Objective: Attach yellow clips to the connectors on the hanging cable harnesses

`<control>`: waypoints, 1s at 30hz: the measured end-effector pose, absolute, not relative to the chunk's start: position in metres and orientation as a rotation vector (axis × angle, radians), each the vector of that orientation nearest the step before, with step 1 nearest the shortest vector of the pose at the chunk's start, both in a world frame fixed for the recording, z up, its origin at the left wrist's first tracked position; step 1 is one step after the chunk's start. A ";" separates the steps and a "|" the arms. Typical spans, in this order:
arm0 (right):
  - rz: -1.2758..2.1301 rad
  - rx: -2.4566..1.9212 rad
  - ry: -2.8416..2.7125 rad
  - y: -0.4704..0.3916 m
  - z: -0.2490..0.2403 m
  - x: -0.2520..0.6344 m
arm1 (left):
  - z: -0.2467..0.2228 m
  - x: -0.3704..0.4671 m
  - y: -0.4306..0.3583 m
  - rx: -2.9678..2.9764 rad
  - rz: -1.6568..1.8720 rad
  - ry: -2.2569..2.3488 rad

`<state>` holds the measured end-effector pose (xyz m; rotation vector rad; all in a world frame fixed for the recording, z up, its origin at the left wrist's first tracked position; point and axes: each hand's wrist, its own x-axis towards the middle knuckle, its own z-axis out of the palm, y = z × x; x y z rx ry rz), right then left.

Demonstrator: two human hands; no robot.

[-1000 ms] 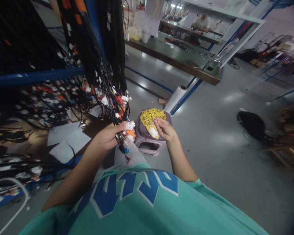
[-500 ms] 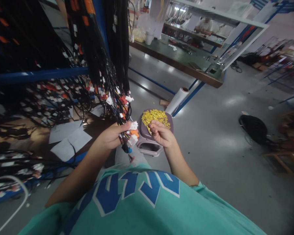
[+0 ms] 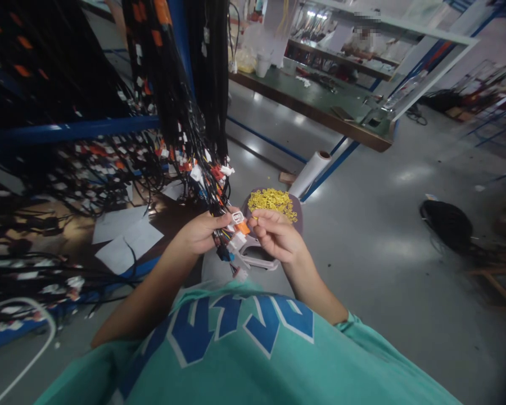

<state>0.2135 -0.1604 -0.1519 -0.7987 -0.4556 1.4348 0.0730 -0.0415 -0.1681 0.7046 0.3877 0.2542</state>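
My left hand point(image 3: 200, 232) is wrapped round the lower end of a black wire bundle with white, orange and blue connectors. A white connector point(image 3: 237, 217) points up beside the thumb, with an orange connector point(image 3: 242, 228) just below it. My right hand point(image 3: 278, 233) is close on the right, thumb and index finger pinched on a small yellow clip point(image 3: 255, 218), mostly hidden by the fingertips. Behind that hand, a pile of yellow clips point(image 3: 272, 201) lies on a purplish stool point(image 3: 297, 216).
Hanging black harnesses point(image 3: 168, 73) and a blue rack bar point(image 3: 67, 130) fill the left. White paper sheets point(image 3: 129, 247) lie on the lower shelf. Ahead stands a green-topped workbench point(image 3: 324, 101) with a white roll point(image 3: 314, 169) leaning by its leg. A black bag-like item point(image 3: 446, 225) is on the floor.
My right hand has moved left, away from the clip pile and up to the connectors. The white connector in my left hand now turns its open face upward. The view has shifted slightly.
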 end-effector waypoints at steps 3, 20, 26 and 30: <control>1.369 -0.862 -0.513 -0.162 -0.150 0.211 | -0.168 0.074 -0.043 0.735 0.274 0.421; 1.262 -0.950 -0.644 -0.161 -0.143 0.204 | -0.156 0.074 -0.048 0.796 0.285 0.447; 1.237 -0.967 -0.718 -0.161 -0.144 0.204 | -0.156 0.074 -0.049 0.811 0.268 0.464; 1.195 -1.038 -0.749 -0.163 -0.146 0.205 | -0.153 0.075 -0.051 0.817 0.277 0.500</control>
